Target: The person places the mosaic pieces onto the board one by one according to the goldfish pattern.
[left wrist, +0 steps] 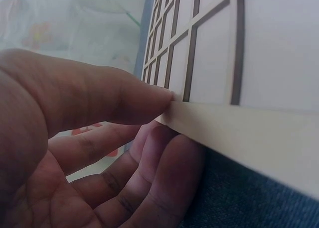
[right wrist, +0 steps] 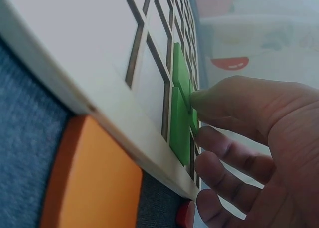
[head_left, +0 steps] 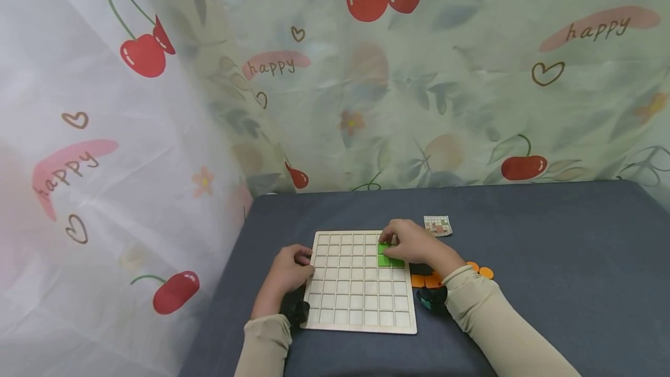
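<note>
A pale wooden board [head_left: 356, 275] with a square grid lies on the table. At its left edge, my left hand [head_left: 285, 272] grips the rim; in the left wrist view the thumb [left wrist: 99, 88] rests on top, with the fingers curled below. My right hand [head_left: 410, 243] is over the board's upper right part, at a green piece [head_left: 384, 260] made of several squares. From the right wrist side, the thumb [right wrist: 214, 103] touches the green piece [right wrist: 180, 128] and the fingertips curl close to it, partly hiding its far end.
Orange pieces [head_left: 417, 281] lie right of the board, partly under the right wrist, with round orange ones [head_left: 486, 273] beyond the forearm. A small patterned card [head_left: 437, 226] lies behind the right hand. A red piece [right wrist: 185, 214] shows beside the board. Patterned curtains [head_left: 471, 103] hang behind the table.
</note>
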`<state>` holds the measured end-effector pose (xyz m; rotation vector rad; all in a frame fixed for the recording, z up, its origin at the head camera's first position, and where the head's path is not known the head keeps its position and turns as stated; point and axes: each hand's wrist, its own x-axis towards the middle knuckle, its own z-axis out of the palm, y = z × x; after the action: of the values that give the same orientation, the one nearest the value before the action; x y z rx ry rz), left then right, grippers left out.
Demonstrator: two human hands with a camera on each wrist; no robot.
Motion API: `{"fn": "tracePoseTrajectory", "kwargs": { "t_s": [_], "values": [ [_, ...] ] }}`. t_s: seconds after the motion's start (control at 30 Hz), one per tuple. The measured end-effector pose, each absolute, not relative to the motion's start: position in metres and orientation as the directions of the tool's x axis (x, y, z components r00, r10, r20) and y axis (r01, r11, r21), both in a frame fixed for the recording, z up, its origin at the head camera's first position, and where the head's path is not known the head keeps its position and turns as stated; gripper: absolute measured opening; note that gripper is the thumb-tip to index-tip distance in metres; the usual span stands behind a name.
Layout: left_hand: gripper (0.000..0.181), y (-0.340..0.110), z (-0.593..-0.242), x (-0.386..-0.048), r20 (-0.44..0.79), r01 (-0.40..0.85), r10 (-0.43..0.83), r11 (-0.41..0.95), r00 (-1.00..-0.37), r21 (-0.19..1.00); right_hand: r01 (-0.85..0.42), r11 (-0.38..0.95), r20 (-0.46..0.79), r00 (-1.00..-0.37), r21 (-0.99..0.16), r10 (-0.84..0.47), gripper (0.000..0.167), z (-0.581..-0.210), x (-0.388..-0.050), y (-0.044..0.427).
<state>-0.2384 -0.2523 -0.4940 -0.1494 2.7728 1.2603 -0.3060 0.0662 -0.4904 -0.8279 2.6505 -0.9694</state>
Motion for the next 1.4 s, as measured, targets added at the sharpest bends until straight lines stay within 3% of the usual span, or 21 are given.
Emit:
{"fn": "tracePoseTrajectory", "kwargs": {
  "t_s": [0.33, 0.87, 1.4],
  "values": [
    [0.039, -0.252, -0.493, -0.239, -0.119, -0.128, -0.059, 0.661, -0.991, 0.739, -0.433, 0.626, 0.015, -0.83, -0.649, -0.558, 0.016, -0.486, -0.303, 0.078],
    [0.038, -0.251, -0.493, -0.238, -0.114, -0.123, -0.058, 0.67, -0.992, 0.732, -0.435, 0.632, 0.083, -0.858, -0.642, -0.506, 0.019, -0.454, -0.27, 0.144],
    [0.038, -0.251, -0.495, -0.238, -0.117, -0.13, -0.065, 0.675, -0.991, 0.726, -0.448, 0.63, 0.123, -0.863, -0.634, -0.491, 0.018, -0.475, -0.234, 0.208]
  ]
}}
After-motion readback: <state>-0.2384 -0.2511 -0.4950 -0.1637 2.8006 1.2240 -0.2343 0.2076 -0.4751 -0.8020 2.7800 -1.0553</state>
